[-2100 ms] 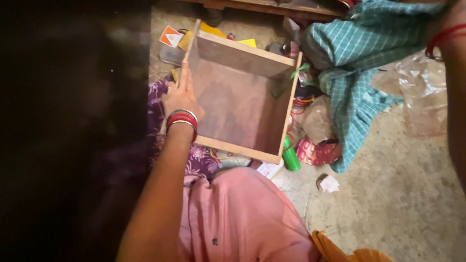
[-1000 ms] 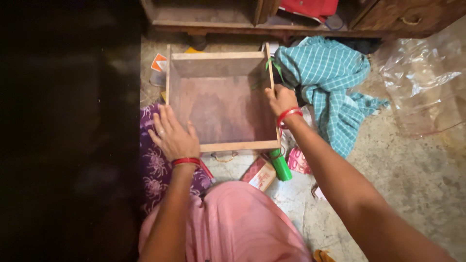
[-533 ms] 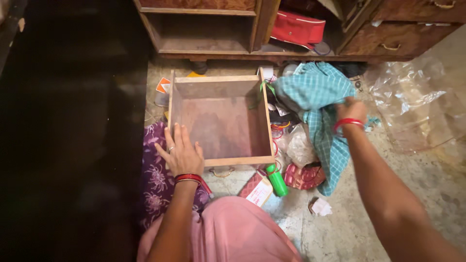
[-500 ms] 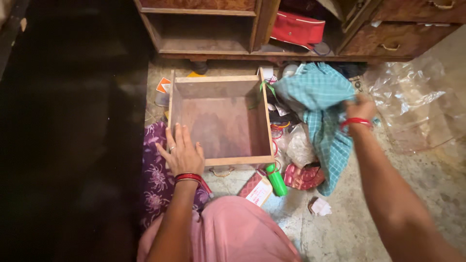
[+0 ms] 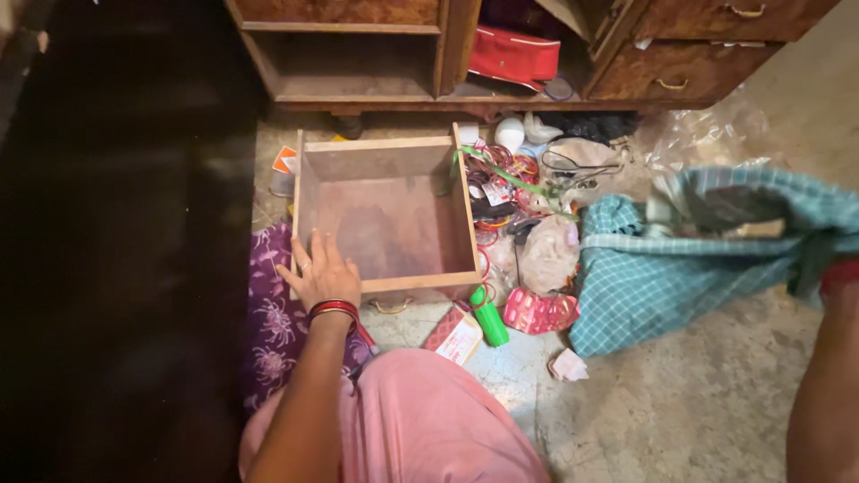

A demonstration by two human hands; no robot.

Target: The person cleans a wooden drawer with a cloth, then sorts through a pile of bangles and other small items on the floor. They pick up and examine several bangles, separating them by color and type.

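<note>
head view: the wooden drawer (image 5: 385,215) sits out of the cabinet (image 5: 358,54) on the floor, and its inside shows only bare board, so the emptying looks done; the open slot in the cabinet just beyond it is unfilled, so putting the drawer back looks not yet done. the left hand (image 5: 320,271) lies flat with fingers spread on the drawer's near-left corner, pressing on the rim rather than gripping it. the teal checked cloth (image 5: 680,259) is lifted and stretched out to the right, well apart from the drawer; the right hand (image 5: 837,273) is mostly cut off by the frame edge and wrapped in the cloth, so it seems to hold the cloth, though how far the fingers are closed i cannot tell.

right of the drawer lies a heap: red bangles (image 5: 506,165), a green ribbon (image 5: 510,179), a white bulb (image 5: 510,132), a crumpled bag (image 5: 548,255), a green tube (image 5: 489,316), a red foil packet (image 5: 540,311) and a small card box (image 5: 456,335). a clear plastic sheet (image 5: 707,139) lies far right. this clutter crowds the drawer's right side, and a purple flowered cloth (image 5: 273,331) lies under its near-left corner.
</note>
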